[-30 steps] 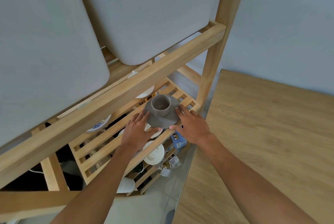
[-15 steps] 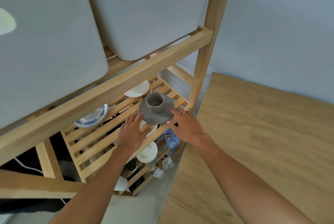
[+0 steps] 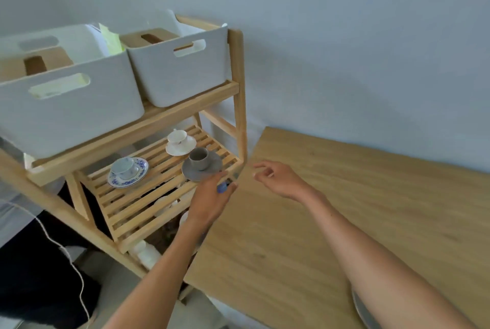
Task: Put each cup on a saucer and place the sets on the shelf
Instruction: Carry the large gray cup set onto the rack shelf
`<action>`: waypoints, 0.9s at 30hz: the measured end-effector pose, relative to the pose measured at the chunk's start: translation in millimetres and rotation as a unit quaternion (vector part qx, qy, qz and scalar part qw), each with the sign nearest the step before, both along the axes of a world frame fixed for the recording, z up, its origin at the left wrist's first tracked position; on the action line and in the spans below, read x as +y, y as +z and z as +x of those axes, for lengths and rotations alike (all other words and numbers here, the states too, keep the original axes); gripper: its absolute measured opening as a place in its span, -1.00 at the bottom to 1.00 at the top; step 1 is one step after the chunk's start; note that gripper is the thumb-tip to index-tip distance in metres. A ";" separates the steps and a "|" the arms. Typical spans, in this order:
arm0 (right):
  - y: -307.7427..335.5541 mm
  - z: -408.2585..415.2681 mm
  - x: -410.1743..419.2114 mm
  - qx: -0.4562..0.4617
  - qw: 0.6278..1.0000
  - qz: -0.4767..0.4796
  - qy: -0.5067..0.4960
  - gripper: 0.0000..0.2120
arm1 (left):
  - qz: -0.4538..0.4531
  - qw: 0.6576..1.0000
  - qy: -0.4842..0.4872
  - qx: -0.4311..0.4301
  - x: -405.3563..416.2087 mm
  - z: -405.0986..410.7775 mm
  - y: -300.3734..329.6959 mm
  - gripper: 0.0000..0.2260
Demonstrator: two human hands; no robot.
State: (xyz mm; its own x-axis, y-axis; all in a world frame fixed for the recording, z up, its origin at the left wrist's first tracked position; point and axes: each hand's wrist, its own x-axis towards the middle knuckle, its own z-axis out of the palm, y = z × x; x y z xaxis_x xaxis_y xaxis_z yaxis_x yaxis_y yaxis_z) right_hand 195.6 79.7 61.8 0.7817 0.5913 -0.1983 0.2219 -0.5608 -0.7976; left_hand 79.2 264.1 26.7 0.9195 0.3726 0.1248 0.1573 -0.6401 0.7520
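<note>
A grey cup (image 3: 198, 158) stands on a grey saucer (image 3: 212, 168) at the front right of the slatted wooden shelf (image 3: 138, 201). Behind it a white cup (image 3: 177, 137) sits on a white saucer (image 3: 183, 149). To the left a pale cup (image 3: 122, 167) rests on a blue-patterned saucer (image 3: 138, 175). My left hand (image 3: 209, 200) hovers just in front of the grey saucer, fingers apart, holding nothing. My right hand (image 3: 278, 178) is over the table's left edge, loosely curled and empty, apart from the shelf.
Two white bins (image 3: 66, 106) (image 3: 183, 68) fill the rack's upper level. A wooden table (image 3: 344, 222) lies to the right, with the rim of a grey plate (image 3: 358, 307) under my right forearm. White dishes (image 3: 164, 204) sit on lower slats. A white cable (image 3: 77, 270) hangs at the left.
Both hands have let go of the grey cup and saucer, which now rest on the shelf. The hands drew back toward the table and the view has pulled away from the rack.
</note>
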 end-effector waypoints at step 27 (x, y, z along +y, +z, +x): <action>-83.0 -194.3 -355.8 0.033 0.962 -0.044 -0.268 -0.44 | 0.020 0.969 -0.215 0.121 -299.4 -87.1 -67.8 -0.38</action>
